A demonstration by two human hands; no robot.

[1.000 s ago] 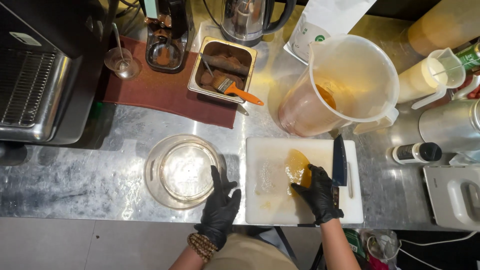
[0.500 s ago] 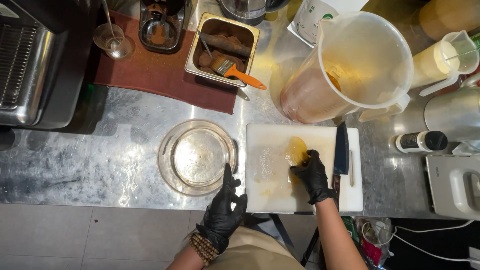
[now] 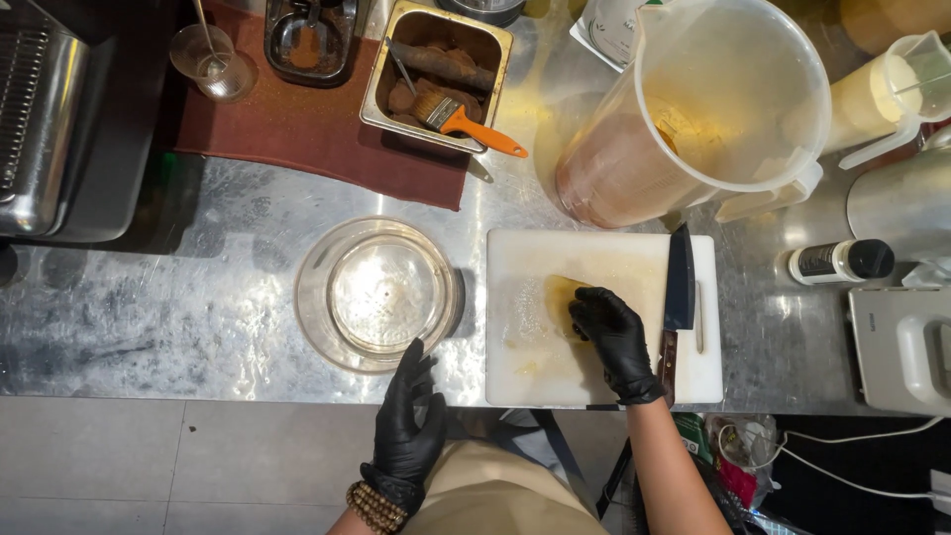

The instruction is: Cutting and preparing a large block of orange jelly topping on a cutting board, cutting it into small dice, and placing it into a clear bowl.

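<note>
Your right hand (image 3: 611, 332), in a black glove, rests at the centre of the white cutting board (image 3: 604, 376), fingers curled down over a yellow piece of fruit (image 3: 557, 295). Your left hand (image 3: 411, 426), also gloved, hangs open with fingers spread at the lower edge of the glass bowl (image 3: 376, 292), holding nothing. A black-bladed knife (image 3: 678, 297) lies along the board's right side. A large plastic jug (image 3: 693, 109) stands in the upper right.
</note>
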